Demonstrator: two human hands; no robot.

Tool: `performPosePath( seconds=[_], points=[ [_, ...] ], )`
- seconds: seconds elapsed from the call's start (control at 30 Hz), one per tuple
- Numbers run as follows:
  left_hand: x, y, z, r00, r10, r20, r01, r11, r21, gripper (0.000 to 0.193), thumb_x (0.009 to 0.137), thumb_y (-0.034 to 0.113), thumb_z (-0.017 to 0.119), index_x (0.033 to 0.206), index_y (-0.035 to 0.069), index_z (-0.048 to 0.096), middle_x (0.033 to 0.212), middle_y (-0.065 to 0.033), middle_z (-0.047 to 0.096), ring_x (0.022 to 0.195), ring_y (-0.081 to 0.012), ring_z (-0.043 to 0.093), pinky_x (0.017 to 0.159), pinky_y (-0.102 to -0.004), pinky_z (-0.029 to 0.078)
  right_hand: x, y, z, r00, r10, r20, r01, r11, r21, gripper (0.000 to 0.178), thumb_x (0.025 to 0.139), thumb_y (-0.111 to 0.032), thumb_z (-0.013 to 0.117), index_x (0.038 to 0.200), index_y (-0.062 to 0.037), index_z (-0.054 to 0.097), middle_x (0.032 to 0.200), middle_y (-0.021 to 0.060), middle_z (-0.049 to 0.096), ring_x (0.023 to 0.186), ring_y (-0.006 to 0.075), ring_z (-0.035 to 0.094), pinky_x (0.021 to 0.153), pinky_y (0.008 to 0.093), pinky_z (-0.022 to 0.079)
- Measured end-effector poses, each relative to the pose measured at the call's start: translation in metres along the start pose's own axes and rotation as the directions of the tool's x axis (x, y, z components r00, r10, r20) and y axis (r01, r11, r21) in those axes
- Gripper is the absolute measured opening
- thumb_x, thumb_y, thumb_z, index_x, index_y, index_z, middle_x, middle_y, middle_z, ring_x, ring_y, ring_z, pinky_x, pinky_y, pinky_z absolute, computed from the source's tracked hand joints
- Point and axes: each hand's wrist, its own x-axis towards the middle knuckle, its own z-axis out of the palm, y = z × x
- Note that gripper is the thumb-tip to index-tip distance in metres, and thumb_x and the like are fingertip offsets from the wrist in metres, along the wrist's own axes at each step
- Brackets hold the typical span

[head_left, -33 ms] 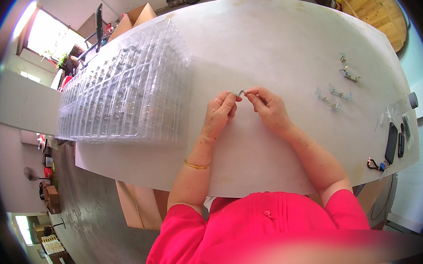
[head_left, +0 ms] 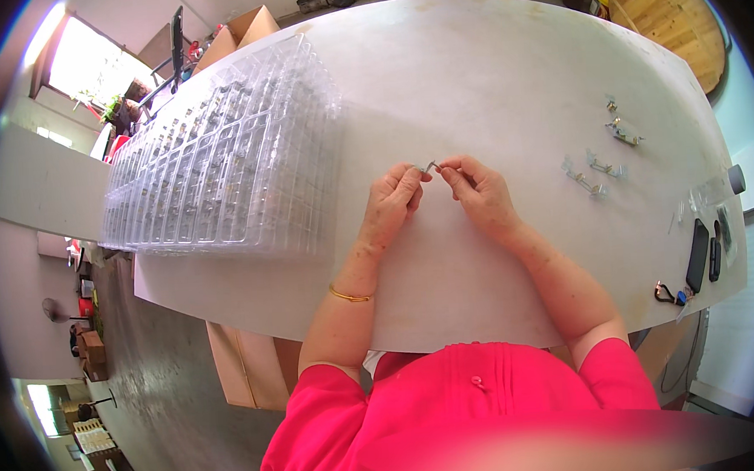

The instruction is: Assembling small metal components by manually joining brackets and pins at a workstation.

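I see my left hand [head_left: 392, 202] and right hand [head_left: 477, 192] pinching one small metal clip [head_left: 428, 165] between them above the tabletop [head_left: 488, 68]. Left of them, clear compartment trays [head_left: 220, 167] hold small parts; right, four loose clips [head_left: 598, 151].

Left hand [head_left: 392, 202] and right hand [head_left: 475, 192] meet, fingers pinched together.

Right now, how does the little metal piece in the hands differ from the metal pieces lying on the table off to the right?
The small metal piece is pinched between the left hand and right hand, lifted off the white table; the loose metal pieces lie flat, untouched. It is single; they are several, scattered apart. All look small and silvery.
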Motion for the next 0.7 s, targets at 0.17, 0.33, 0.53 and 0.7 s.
performPosePath(
  seconds=[0.17, 0.33, 0.53, 0.7],
  points=[
    [-0.001, 0.003, 0.001, 0.998, 0.056, 0.005, -0.056, 0.996, 0.071, 0.031, 0.104, 0.029, 0.049, 0.096, 0.005, 0.066, 0.061, 0.0053, 0.046, 0.054, -0.0034, 0.037, 0.048, -0.0202, 0.029, 0.002, 0.002, 0.001, 0.999, 0.023, 0.029, -0.023, 1.000, -0.011, 0.016, 0.100, -0.016, 0.056, 0.108, -0.0054, 0.065, 0.069, -0.0024, 0.055, 0.063, 0.0056, 0.049, 0.057, 0.0231, 0.041],
    [-0.001, -0.001, -0.004, 0.997, 0.069, -0.014, -0.066, 0.984, 0.166, 0.025, 0.102, 0.024, 0.052, 0.097, 0.004, 0.067, 0.063, 0.0047, 0.048, 0.058, -0.0043, 0.041, 0.052, -0.0214, 0.034, -0.001, -0.006, 0.002, 0.984, 0.152, 0.092, -0.166, 0.972, 0.167, 0.019, 0.102, -0.011, 0.048, 0.115, -0.0042, 0.060, 0.080, 0.0016, 0.060, 0.069, 0.0088, 0.055, 0.064, 0.0248, 0.048],
    [-0.003, -0.001, 0.004, 0.964, 0.249, 0.094, -0.266, 0.921, 0.284, 0.021, 0.100, 0.020, 0.053, 0.102, 0.003, 0.067, 0.068, 0.0015, 0.055, 0.064, -0.0079, 0.049, 0.059, -0.0267, 0.043, 0.005, -0.002, -0.004, 0.968, 0.153, 0.197, -0.208, 0.931, 0.301, 0.020, 0.101, -0.011, 0.048, 0.112, -0.0013, 0.060, 0.086, 0.0049, 0.063, 0.073, 0.0109, 0.060, 0.066, 0.0261, 0.050],
    [-0.002, -0.013, 0.005, 0.927, 0.357, 0.115, -0.373, 0.849, 0.374, 0.019, 0.098, 0.018, 0.055, 0.098, 0.001, 0.064, 0.075, -0.0089, 0.062, 0.066, -0.0199, 0.057, 0.063, -0.0345, 0.047, 0.007, -0.004, -0.011, 0.935, 0.228, 0.273, -0.326, 0.857, 0.399, 0.019, 0.099, -0.015, 0.051, 0.108, -0.0017, 0.062, 0.088, 0.0054, 0.064, 0.073, 0.0120, 0.062, 0.067, 0.0268, 0.051]
  ],
)
